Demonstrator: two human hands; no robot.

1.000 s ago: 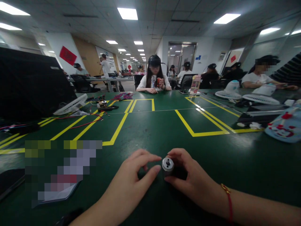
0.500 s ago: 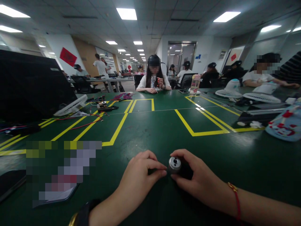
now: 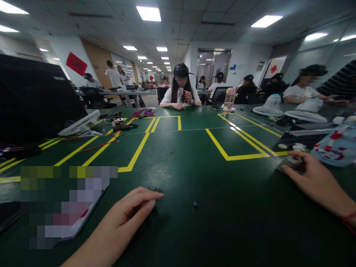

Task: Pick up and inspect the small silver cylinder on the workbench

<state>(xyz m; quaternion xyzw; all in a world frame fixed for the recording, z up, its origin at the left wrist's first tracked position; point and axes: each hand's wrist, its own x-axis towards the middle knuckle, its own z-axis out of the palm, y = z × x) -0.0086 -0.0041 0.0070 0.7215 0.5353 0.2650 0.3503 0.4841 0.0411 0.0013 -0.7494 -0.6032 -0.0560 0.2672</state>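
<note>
My right hand (image 3: 319, 183) is at the right side of the green table, its fingers and thumb wrapped round a short grey metal cylinder (image 3: 289, 164). Motion blurs the cylinder, and the fingers hide part of it. Nearer the middle, a tiny dark ring-shaped piece (image 3: 195, 204) lies on the tabletop, touched by neither hand. My left hand (image 3: 129, 211) hovers or rests low over the table left of that piece, fingers stretched forward, with nothing visible between thumb and forefinger.
Yellow tape lines (image 3: 244, 157) mark the table. At left are a phone-like slab (image 3: 80, 226), a black monitor (image 3: 36, 100), wires and small parts. A blue patterned container (image 3: 333, 148) and white fans (image 3: 268, 105) stand at right. A person (image 3: 180, 92) sits opposite.
My right hand has carried the metal cylinder from the middle to the right. My left hand has drawn back leftward. The tiny ring-shaped piece now shows on the table between them.
</note>
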